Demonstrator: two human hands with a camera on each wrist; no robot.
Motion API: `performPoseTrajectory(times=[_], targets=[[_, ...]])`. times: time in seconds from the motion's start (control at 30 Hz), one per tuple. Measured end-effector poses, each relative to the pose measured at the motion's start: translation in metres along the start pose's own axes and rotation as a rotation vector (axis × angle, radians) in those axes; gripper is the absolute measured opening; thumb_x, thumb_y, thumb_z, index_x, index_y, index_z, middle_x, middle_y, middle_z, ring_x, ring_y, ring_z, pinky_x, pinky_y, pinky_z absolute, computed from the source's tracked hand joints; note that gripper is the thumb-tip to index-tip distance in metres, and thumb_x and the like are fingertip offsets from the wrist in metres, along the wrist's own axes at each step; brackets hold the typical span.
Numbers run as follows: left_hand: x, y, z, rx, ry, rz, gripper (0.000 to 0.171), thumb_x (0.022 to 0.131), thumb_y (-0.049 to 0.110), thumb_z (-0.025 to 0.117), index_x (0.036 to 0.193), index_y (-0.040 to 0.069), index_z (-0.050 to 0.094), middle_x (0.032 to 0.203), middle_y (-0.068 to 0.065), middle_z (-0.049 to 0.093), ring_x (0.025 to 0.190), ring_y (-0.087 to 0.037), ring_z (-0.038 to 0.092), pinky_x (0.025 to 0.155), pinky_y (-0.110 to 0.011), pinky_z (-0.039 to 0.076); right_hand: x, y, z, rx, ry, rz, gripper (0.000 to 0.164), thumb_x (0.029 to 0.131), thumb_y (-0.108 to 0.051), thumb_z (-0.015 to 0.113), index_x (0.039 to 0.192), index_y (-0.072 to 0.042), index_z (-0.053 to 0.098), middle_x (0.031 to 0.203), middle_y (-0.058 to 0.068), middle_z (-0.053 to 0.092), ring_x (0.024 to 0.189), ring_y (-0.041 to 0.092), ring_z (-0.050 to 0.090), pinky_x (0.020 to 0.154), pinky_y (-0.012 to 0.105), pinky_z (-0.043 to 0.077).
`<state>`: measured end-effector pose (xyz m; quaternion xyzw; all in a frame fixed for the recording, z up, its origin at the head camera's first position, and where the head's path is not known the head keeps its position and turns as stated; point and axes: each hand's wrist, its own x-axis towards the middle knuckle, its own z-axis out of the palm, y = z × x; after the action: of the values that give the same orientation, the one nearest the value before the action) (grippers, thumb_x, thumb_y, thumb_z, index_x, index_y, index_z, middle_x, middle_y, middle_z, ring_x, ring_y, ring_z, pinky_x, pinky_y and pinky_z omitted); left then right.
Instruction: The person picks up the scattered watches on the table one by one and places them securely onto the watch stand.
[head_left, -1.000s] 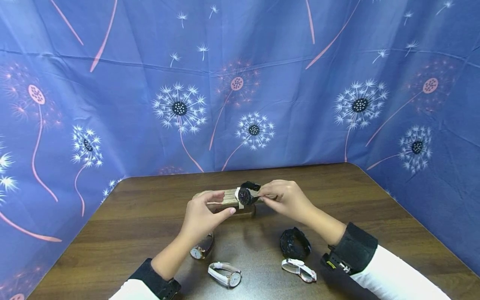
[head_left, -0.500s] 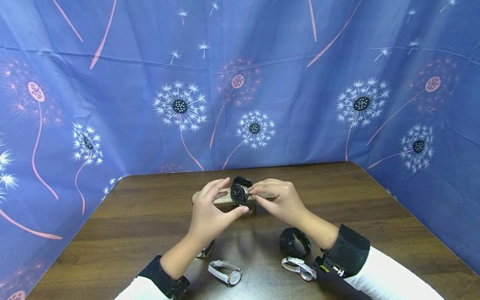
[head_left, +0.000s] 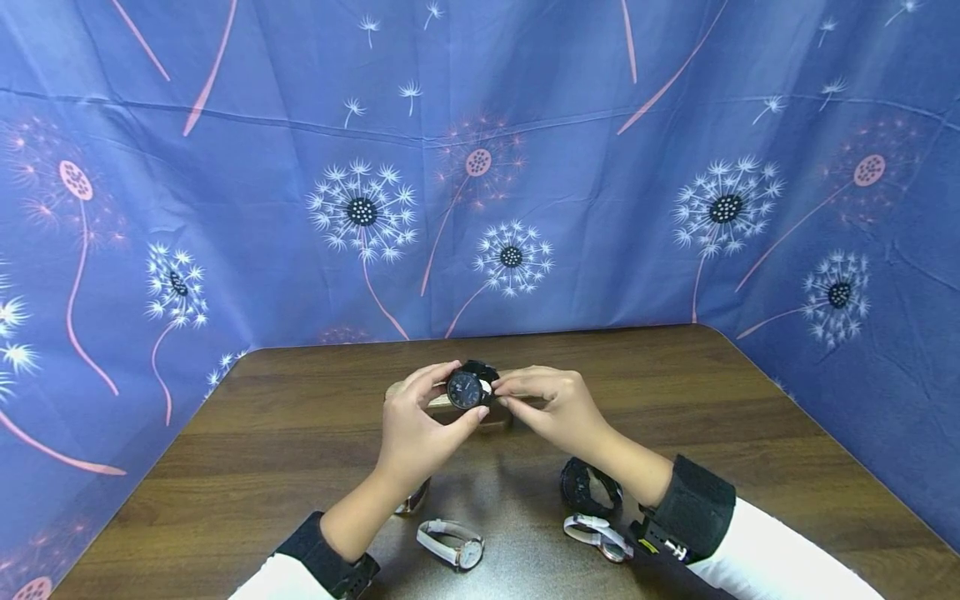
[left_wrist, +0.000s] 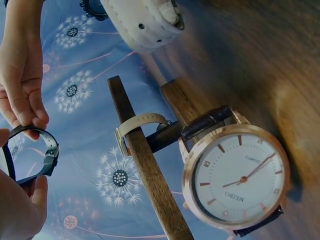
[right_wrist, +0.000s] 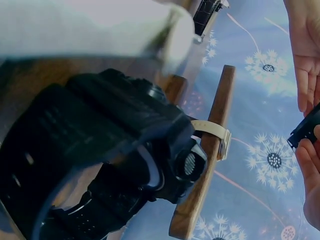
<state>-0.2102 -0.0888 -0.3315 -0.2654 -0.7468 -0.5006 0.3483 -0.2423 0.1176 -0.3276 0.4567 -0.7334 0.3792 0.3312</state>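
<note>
Both hands hold a black wristwatch (head_left: 465,389) raised in front of a wooden watch stand (left_wrist: 150,175). My left hand (head_left: 416,429) grips it at the dial end between thumb and fingers, the dark round face turned toward the head camera. On the other side, my right hand (head_left: 558,408) pinches the strap with thumb and fingertips. The strap forms a loop (left_wrist: 50,155) in the left wrist view, its buckle showing. Around the stand's bar sits a watch with a cream strap (right_wrist: 210,129); in the head view the hands and black watch mostly hide it.
Nearer the body lie a bulky black watch (head_left: 573,487), a white-strapped watch (head_left: 596,533) and another white one (head_left: 450,546). A dark-strapped watch with a white dial (left_wrist: 240,177) is partly behind the left forearm. A blue dandelion cloth (head_left: 600,183) hangs behind the wooden table (head_left: 285,417).
The black watch has moved left, away from the cream-strapped one, with its face turned up. My left hand came right and took hold of its dial end; my right hand keeps its pinch.
</note>
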Motion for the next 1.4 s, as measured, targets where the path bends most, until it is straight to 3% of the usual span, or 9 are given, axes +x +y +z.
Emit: performPoseTrajectory(times=[0.1,0.2,0.33,0.87,1.2,1.4], targets=[[0.0,0.0,-0.001,0.055,0.021,0.026,0.057,0.065,0.012,0.09,0.117,0.003,0.068,0.114,-0.005,0.067,0.101,-0.017,0.063,0.092,-0.028,0.051,-0.002,-0.001,0.001,0.007,-0.01,0.019,0.018,0.075,0.006,0.078,0.089,-0.006,0.076,0.093,0.007,0.074,0.092,0.021,0.07,0.085,0.023,0.054],[-0.001,-0.002,-0.003,0.122,0.03,0.071,0.058,0.064,0.017,0.09,0.118,0.007,0.07,0.109,-0.003,0.065,0.098,-0.017,0.062,0.086,-0.037,0.046,-0.004,-0.001,0.003,0.013,-0.021,0.023,0.017,0.075,0.007,0.077,0.088,-0.005,0.076,0.093,0.006,0.074,0.091,0.021,0.07,0.086,0.025,0.054],[-0.001,-0.003,-0.005,0.183,0.028,0.127,0.059,0.063,0.018,0.089,0.118,0.007,0.069,0.105,-0.006,0.062,0.096,-0.019,0.059,0.08,-0.04,0.045,-0.006,-0.001,0.004,0.016,-0.035,0.02,0.017,0.076,0.007,0.077,0.089,-0.004,0.076,0.092,0.004,0.075,0.089,0.02,0.07,0.083,0.026,0.055],[0.002,-0.004,-0.015,0.223,0.026,0.341,0.051,0.062,0.01,0.084,0.11,0.0,0.068,0.103,-0.011,0.068,0.095,-0.028,0.064,0.084,-0.039,0.052,-0.005,-0.002,0.006,0.073,-0.133,0.051,0.019,0.078,0.003,0.077,0.096,-0.005,0.076,0.096,0.004,0.074,0.089,0.018,0.07,0.08,0.029,0.057],[0.005,-0.013,-0.04,0.316,-0.028,0.393,0.047,0.064,0.009,0.078,0.109,-0.001,0.069,0.103,-0.01,0.068,0.093,-0.027,0.063,0.084,-0.038,0.052,-0.003,0.016,-0.018,0.01,-0.134,0.174,0.023,0.077,0.005,0.077,0.099,0.001,0.073,0.099,0.012,0.073,0.082,0.02,0.071,0.072,0.028,0.059],[0.001,-0.022,-0.059,0.346,-0.074,0.367,0.046,0.065,0.009,0.076,0.11,-0.002,0.069,0.104,-0.01,0.067,0.093,-0.025,0.062,0.084,-0.034,0.049,-0.014,0.042,-0.029,-0.164,-0.198,0.207,0.026,0.077,0.001,0.079,0.101,0.002,0.071,0.099,0.011,0.072,0.088,0.025,0.069,0.077,0.037,0.058]])
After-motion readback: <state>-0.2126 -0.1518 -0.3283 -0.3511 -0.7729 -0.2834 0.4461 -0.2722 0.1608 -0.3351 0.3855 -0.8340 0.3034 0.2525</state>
